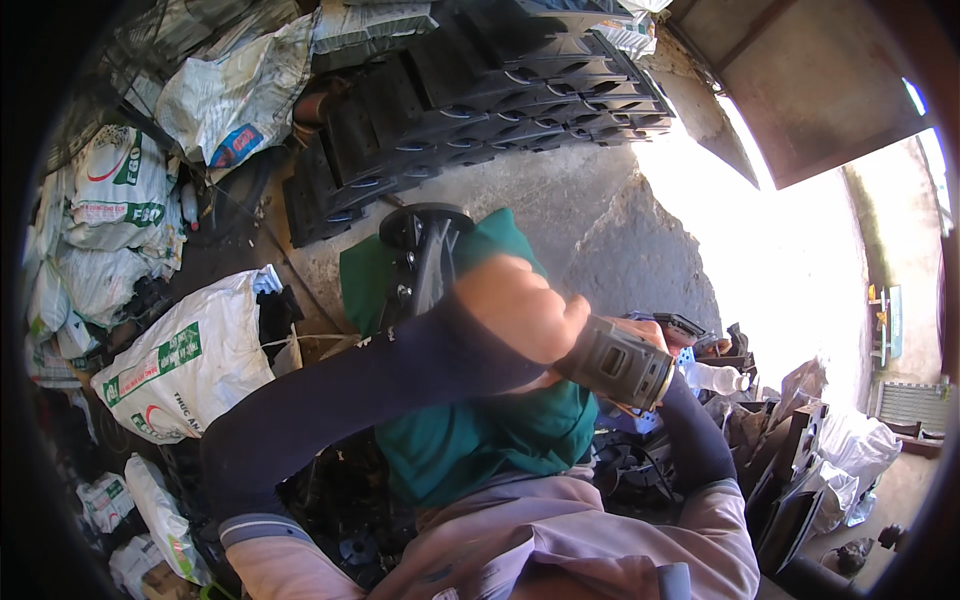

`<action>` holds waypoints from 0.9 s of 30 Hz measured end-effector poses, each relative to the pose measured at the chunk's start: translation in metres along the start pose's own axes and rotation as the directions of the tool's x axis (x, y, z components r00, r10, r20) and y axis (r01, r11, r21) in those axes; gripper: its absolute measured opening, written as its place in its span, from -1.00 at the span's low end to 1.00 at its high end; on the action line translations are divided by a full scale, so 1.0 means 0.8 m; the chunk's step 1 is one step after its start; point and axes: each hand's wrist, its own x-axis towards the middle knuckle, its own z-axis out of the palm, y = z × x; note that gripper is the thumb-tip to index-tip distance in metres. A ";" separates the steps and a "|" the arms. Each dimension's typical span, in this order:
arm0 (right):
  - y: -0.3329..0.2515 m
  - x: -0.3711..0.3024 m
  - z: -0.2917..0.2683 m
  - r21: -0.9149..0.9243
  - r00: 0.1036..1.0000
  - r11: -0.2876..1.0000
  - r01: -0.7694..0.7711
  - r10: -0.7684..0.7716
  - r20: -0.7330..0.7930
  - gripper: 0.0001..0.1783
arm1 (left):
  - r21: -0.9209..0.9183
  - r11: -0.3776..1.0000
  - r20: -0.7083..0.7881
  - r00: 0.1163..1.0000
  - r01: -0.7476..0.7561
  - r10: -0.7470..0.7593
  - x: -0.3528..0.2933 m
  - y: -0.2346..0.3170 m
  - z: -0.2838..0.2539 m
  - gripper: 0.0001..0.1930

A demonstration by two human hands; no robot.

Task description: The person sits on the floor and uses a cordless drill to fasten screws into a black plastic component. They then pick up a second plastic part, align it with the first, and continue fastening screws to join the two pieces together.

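My left hand (525,305) is curled closed, its outline smeared by motion. From its thumb side sticks out a grey-brown cylinder (615,362) with slots and a metallic rim, like a tool body, and the fingers seem to grip its near end. Behind the cylinder is my right hand (645,328), mostly hidden; its bent fingers show beside a small black block (682,327), and what they hold is unclear. Green cloth (470,440) covers my lap. Beyond my left wrist, a black metal part with a round flange (425,225) stands against the cloth.
A long stack of black slotted metal parts (480,120) spans the far side. White printed sacks (185,365) crowd the left. On the right lie a clear plastic bottle (720,378), dark plates (795,470) and plastic bags (855,440). A metal door panel (800,90) hangs at far right.
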 end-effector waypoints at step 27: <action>-0.003 -0.014 -0.006 0.262 0.957 0.943 -0.207 0.140 0.253 -0.58 | -0.193 0.979 0.296 0.955 0.061 -0.001 0.012 -0.006 -0.011 -0.68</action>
